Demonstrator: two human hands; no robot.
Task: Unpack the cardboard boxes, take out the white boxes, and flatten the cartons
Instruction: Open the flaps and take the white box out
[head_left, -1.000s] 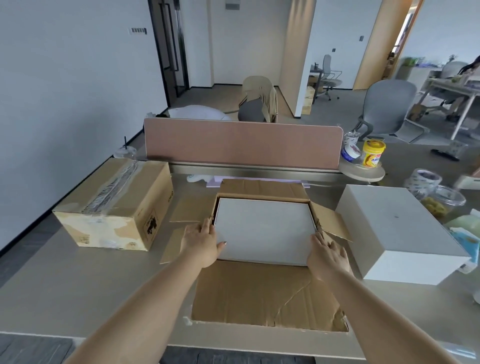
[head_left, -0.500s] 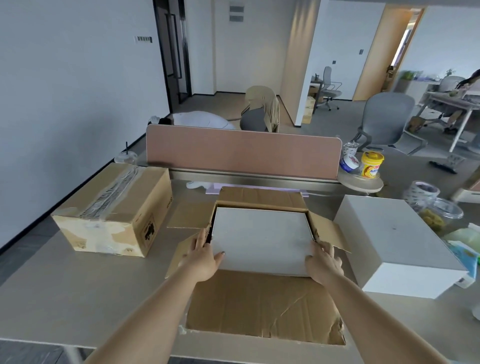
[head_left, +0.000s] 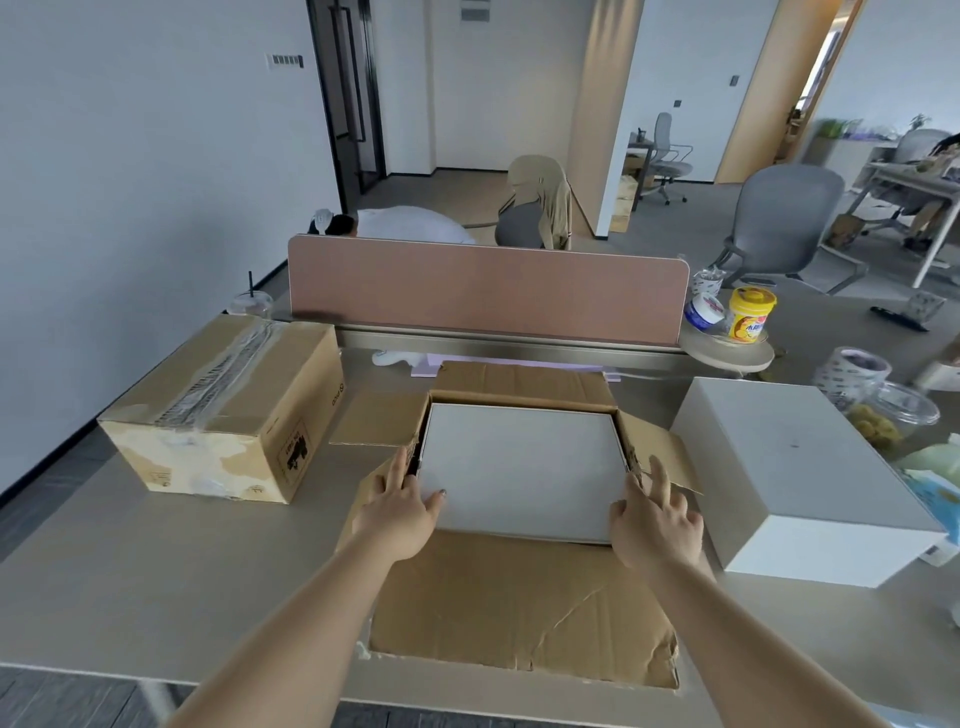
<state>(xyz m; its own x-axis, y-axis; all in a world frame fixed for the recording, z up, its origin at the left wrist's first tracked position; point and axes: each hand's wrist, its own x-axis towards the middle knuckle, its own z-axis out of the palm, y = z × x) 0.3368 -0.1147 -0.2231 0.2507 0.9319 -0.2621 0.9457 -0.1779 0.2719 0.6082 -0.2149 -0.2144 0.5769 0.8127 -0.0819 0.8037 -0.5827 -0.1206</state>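
From my remote seat I see both bare arms reaching forward over the table (head_left: 93, 582) to the open carton (head_left: 519, 608), which sits in the middle with its flaps spread flat, the near flap torn and creased along its front edge. The white box (head_left: 519, 473) is inside that carton, lid up, filling it almost wall to wall. My left hand (head_left: 400, 506) pinches the box's near-left corner: the thumb lies on the lid and the fingers run down into the narrow gap between the box and the carton wall. My right hand (head_left: 655, 525) is at the near-right corner, thumb against the box edge and index finger straight along the right flap; I cannot tell whether its other fingers hold the box or only rest there. To the left, apart from the open carton, stands a sealed carton (head_left: 223, 410) with clear tape along its top. To the right, just beside the open flap, a second white box (head_left: 795, 478) sits on the table. Behind the cartons runs a pinkish divider panel (head_left: 488, 291), with a yellow tub (head_left: 750, 314) on a small round shelf at its right end. A tape roll (head_left: 852, 371) and a clear container (head_left: 893, 415) are at the far right.
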